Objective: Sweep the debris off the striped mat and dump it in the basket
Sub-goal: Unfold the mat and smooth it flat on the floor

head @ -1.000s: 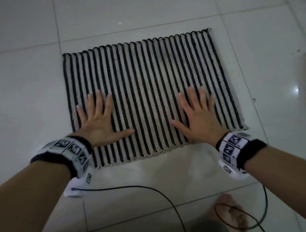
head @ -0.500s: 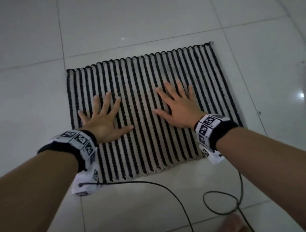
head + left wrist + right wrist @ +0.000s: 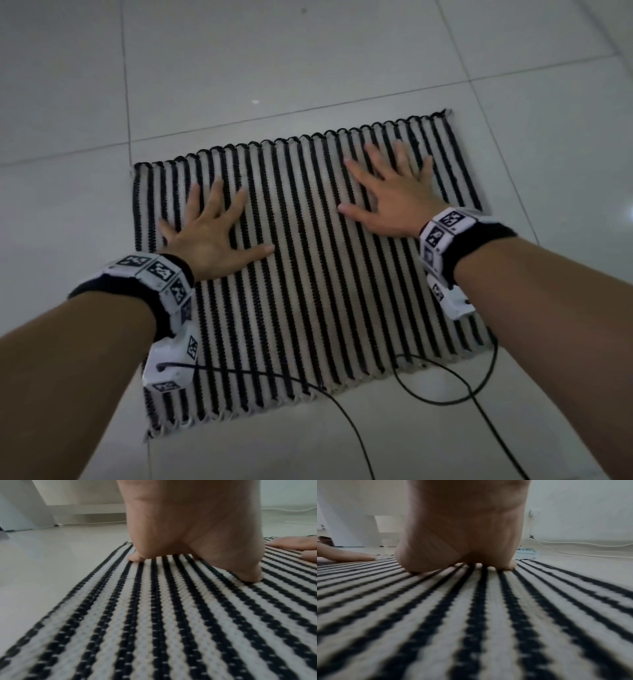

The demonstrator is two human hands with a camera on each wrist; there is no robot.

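The black-and-white striped mat [image 3: 308, 274] lies flat on the white tiled floor. My left hand [image 3: 209, 226] lies palm down with spread straight fingers on the mat's left part. My right hand [image 3: 390, 192] presses flat near the far right corner, fingers spread. In the left wrist view the palm [image 3: 171, 520] rests on the mat [image 3: 154, 628]; in the right wrist view the palm [image 3: 462, 527] does the same on the mat [image 3: 471, 615]. No debris shows on the mat, and no basket is in view.
A black cable [image 3: 445, 397] loops over the mat's near edge and across the floor [image 3: 308, 51]. A white power strip [image 3: 526, 551] with white cords lies on the floor beyond the mat. White furniture legs [image 3: 20, 513] stand farther back.
Both hands have slid forward along the mat, away from its near edge. The right hand moved farther, toward the far right corner. Fingers stayed flat and spread.
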